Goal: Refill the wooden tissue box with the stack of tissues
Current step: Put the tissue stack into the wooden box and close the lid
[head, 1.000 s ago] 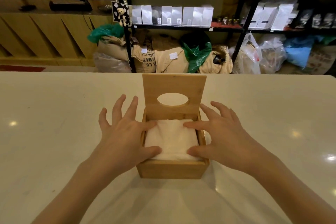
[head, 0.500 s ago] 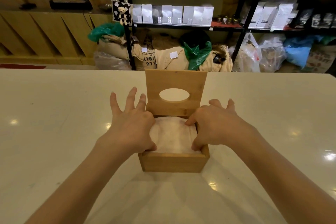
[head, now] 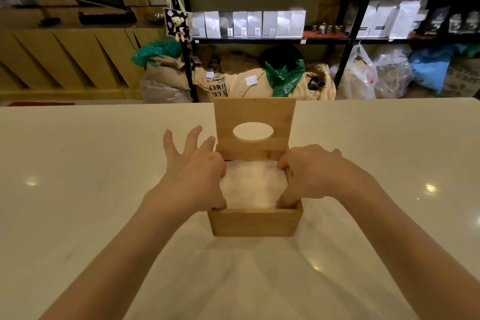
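The wooden tissue box (head: pixel 254 222) stands on the white table in front of me. Its lid (head: pixel 255 112), which has an oval hole, is tipped upright at the back. The white stack of tissues (head: pixel 253 184) lies inside the box, below the rim. My left hand (head: pixel 194 179) has its thumb and index finger bent down onto the stack's left edge, its other fingers spread outside the box. My right hand (head: pixel 317 174) is curled over the right wall, with its thumb and index finger on the stack's right edge.
The white table (head: pixel 78 189) stretches wide on both sides of the box. Beyond its far edge stand black shelves (head: pixel 259 40) with bags and packets, sacks on the floor, and wooden cabinets (head: pixel 65 65) to the left.
The stack has sunk from the box's rim down into it. Both hands went from lying flat on top to bending down at the stack's sides. The view moved closer.
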`<action>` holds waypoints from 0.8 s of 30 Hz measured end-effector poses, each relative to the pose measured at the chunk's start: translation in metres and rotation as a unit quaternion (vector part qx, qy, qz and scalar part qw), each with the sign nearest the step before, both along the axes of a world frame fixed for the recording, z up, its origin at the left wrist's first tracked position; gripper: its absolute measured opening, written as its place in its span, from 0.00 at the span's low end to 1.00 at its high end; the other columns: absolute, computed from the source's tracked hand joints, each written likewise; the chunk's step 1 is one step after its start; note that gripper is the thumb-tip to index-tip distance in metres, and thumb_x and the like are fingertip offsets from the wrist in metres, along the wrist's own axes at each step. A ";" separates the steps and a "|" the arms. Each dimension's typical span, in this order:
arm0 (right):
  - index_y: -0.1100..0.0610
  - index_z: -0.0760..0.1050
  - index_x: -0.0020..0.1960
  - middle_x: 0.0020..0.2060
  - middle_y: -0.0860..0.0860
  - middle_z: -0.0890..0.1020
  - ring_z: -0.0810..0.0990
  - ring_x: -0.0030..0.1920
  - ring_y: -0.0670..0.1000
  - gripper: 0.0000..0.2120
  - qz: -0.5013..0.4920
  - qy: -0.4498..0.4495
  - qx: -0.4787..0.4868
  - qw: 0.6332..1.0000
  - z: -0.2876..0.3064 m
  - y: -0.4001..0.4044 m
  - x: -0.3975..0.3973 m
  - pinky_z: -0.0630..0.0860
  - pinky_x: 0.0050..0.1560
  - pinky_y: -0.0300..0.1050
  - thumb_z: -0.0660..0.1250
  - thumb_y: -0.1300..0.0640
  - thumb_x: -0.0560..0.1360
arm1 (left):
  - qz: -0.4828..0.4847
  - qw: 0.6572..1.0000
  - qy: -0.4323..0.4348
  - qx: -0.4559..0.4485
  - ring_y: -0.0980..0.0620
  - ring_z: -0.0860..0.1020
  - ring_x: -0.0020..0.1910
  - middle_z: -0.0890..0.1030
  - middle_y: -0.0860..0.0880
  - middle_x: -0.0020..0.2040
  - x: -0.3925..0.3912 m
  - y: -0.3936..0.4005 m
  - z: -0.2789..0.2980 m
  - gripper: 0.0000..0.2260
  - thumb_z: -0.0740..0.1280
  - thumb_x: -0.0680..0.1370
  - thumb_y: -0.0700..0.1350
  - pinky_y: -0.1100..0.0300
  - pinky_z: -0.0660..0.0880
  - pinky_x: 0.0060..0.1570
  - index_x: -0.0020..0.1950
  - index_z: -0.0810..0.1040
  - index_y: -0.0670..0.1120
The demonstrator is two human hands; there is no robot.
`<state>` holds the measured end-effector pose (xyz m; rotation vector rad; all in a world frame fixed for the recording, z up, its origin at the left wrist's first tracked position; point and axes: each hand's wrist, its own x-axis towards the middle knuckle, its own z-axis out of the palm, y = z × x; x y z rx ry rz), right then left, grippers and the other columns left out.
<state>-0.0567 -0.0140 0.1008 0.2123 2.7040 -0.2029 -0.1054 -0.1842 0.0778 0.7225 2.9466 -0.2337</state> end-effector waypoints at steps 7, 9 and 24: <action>0.53 0.65 0.61 0.46 0.52 0.70 0.65 0.61 0.59 0.22 0.003 0.001 0.050 0.999 -0.010 -0.009 0.004 0.54 0.66 0.70 0.67 0.55 0.69 | 0.014 0.999 -0.002 -0.047 0.40 0.37 0.73 0.52 0.44 0.75 -0.004 0.009 -0.005 0.20 0.71 0.66 0.51 0.30 0.35 0.63 0.56 0.71 0.52; 0.52 0.66 0.61 0.51 0.53 0.73 0.65 0.62 0.59 0.24 0.005 0.000 0.027 1.000 -0.007 -0.005 0.005 0.56 0.66 0.68 0.69 0.51 0.68 | 0.018 0.998 -0.041 -0.033 0.41 0.37 0.73 0.52 0.45 0.75 -0.006 0.006 -0.004 0.20 0.71 0.66 0.53 0.31 0.34 0.64 0.55 0.70 0.53; 0.40 0.77 0.55 0.74 0.51 0.57 0.42 0.73 0.55 0.17 -0.054 0.247 -0.172 0.952 -0.044 -0.008 0.007 0.43 0.73 0.59 0.71 0.44 0.66 | 0.059 0.960 -0.053 0.267 0.48 0.38 0.73 0.53 0.53 0.75 0.002 0.010 -0.028 0.20 0.71 0.62 0.63 0.37 0.35 0.67 0.53 0.76 0.66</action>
